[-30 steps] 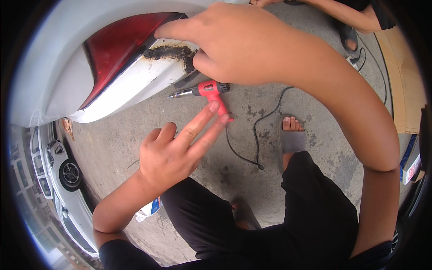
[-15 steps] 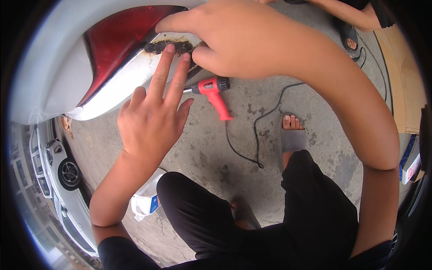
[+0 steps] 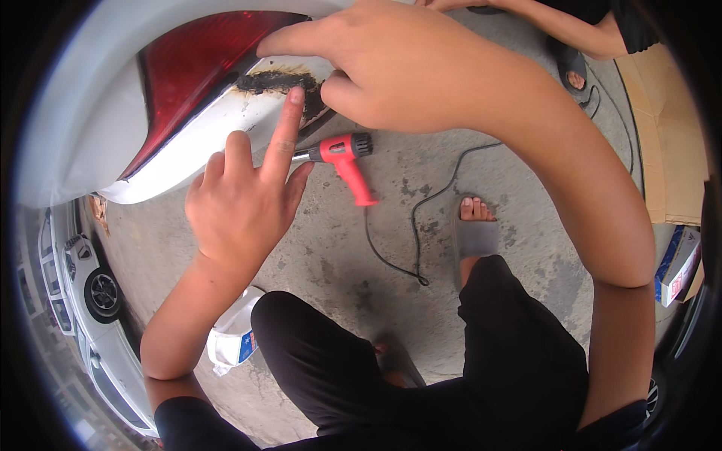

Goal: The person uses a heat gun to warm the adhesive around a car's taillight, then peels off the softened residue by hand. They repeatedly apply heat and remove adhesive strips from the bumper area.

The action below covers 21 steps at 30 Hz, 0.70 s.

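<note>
In front of me is the rear corner of a white car bumper (image 3: 180, 167), below a red tail light (image 3: 199, 68). A rough black, scorched-looking patch (image 3: 263, 80) with yellowish edges marks the bumper. My left hand (image 3: 241, 199) reaches up with its index finger stretched to the lower right part of the patch; its other fingers are bent and hold nothing. My right hand (image 3: 391, 71) comes across from the right, index finger stretched to the tail light's edge above the patch, thumb near the patch's right end. Its remaining fingers are hidden.
A red heat gun (image 3: 344, 159) stands below the bumper, its black cord (image 3: 416, 225) trailing over the concrete floor. A white bucket (image 3: 232, 331) is by my left knee. Cardboard (image 3: 665, 135) and a box (image 3: 679, 263) lie right. Another person's arm (image 3: 568, 30) shows at the top right.
My left hand has drawn back slightly down and left; its middle finger has bent off the patch, leaving the index finger there. My right hand stays about in place.
</note>
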### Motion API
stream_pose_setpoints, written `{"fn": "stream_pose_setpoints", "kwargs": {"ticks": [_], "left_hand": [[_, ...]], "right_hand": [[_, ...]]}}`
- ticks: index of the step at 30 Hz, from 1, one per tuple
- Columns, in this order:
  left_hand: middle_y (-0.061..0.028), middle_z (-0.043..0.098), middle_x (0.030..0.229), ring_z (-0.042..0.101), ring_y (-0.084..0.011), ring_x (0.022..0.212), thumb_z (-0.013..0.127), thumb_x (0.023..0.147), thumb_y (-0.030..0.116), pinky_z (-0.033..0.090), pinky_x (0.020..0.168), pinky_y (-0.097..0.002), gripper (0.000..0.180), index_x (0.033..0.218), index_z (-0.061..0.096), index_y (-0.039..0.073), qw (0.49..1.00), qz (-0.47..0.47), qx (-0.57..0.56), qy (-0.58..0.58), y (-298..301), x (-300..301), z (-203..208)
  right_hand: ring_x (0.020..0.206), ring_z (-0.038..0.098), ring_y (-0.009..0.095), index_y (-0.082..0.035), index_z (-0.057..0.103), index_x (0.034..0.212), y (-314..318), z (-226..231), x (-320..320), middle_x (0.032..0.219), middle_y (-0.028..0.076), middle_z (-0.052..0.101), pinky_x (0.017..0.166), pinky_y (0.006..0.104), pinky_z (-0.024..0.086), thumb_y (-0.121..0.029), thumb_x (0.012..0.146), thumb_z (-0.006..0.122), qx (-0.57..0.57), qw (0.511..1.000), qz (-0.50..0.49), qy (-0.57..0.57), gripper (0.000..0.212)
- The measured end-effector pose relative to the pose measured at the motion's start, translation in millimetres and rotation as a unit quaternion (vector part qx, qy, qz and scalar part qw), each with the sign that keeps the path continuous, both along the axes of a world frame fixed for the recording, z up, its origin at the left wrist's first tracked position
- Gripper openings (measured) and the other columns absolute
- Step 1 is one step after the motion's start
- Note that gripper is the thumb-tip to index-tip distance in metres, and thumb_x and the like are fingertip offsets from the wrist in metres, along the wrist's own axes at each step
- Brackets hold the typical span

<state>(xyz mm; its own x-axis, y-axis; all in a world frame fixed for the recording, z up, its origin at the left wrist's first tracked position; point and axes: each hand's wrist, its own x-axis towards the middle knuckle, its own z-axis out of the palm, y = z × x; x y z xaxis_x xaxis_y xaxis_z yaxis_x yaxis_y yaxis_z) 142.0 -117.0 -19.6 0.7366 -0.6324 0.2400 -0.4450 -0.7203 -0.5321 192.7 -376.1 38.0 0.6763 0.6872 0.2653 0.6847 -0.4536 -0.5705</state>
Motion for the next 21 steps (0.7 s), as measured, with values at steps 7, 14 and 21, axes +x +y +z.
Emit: {"fn": "stream_pose_setpoints", "kwargs": {"ticks": [7, 14, 21], "left_hand": [[0.0031, 0.043, 0.059, 0.046, -0.0135, 0.040, 0.072, 0.088, 0.061, 0.036, 0.038, -0.0307, 0.083, 0.163, 0.040, 0.043, 0.998, 0.041, 0.043, -0.014, 3, 13, 4], [-0.0015, 0.052, 0.075, 0.056, -0.0149, 0.057, 0.082, 0.082, 0.043, 0.042, 0.048, -0.0311, 0.078, 0.155, 0.053, 0.032, 0.988, -0.116, -0.035, 0.095, -6, -26, 23], [-0.0103, 0.065, 0.106, 0.062, -0.0284, 0.095, 0.091, 0.076, 0.036, 0.049, 0.082, -0.0401, 0.072, 0.133, 0.063, 0.003, 0.945, -0.081, -0.318, -0.008, 5, -5, -6]], "right_hand": [[0.089, 0.074, 0.041, -0.001, 0.062, 0.132, 1, 9, 3, 0.099, 0.024, 0.075, 0.079, 0.0497, 0.059, -0.006, 0.092, 0.055, -0.047, 0.997, -0.009, 0.054, 0.041], [0.086, 0.075, 0.041, 0.001, 0.061, 0.132, 13, 12, 9, 0.098, 0.025, 0.076, 0.077, 0.0493, 0.060, -0.005, 0.090, 0.054, -0.106, 0.989, -0.039, 0.099, 0.042], [0.088, 0.074, 0.043, 0.000, 0.061, 0.134, 8, 10, 10, 0.097, 0.028, 0.074, 0.080, 0.0500, 0.060, -0.005, 0.089, 0.054, -0.071, 0.992, -0.017, 0.105, 0.046]]}}
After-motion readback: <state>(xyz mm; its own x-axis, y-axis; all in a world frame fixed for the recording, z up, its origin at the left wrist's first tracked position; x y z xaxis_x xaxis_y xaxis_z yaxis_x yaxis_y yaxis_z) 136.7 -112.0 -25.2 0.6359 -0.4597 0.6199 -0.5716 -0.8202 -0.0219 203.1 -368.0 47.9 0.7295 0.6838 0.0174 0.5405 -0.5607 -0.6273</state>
